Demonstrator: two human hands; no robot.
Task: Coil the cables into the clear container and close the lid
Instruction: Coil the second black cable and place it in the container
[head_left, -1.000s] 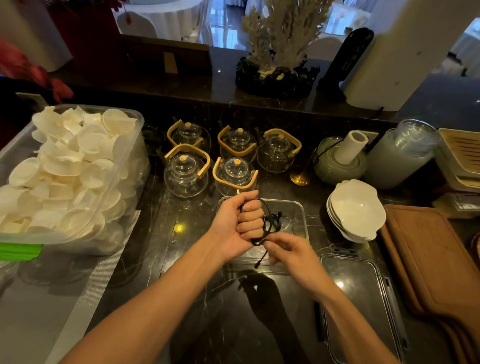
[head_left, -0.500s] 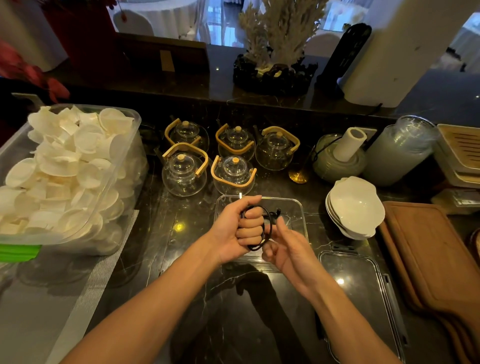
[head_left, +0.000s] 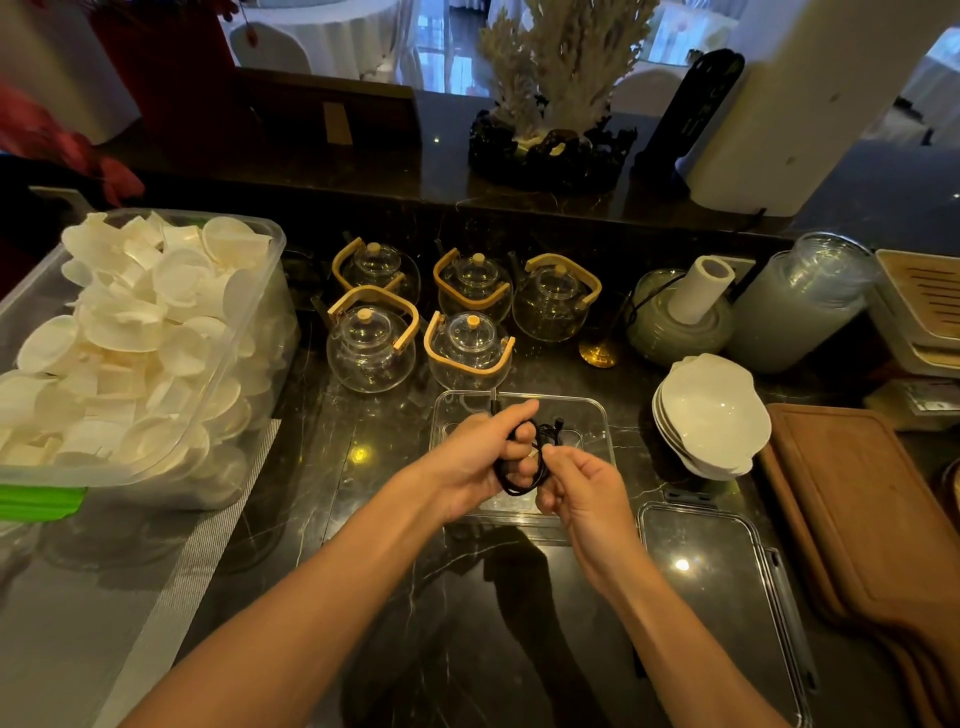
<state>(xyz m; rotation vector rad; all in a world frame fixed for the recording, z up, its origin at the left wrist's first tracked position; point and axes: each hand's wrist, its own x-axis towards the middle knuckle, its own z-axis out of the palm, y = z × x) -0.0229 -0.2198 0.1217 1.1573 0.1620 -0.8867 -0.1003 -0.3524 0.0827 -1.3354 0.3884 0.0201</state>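
Thin black cable partly hidden inside left hand — grip clamped on its coil, right hand pinching loose end, both above clear rectangular plastic container, flat clear lid rightward on dark marble surface.

Clear container before the teapots, lid right of it, bowls behind the lid.

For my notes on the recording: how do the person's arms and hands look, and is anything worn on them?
Both forearms are bare as far as the frame shows: no sleeves visible. The left hand and right hand wear no gloves. No watch, bracelet or ring is visible.
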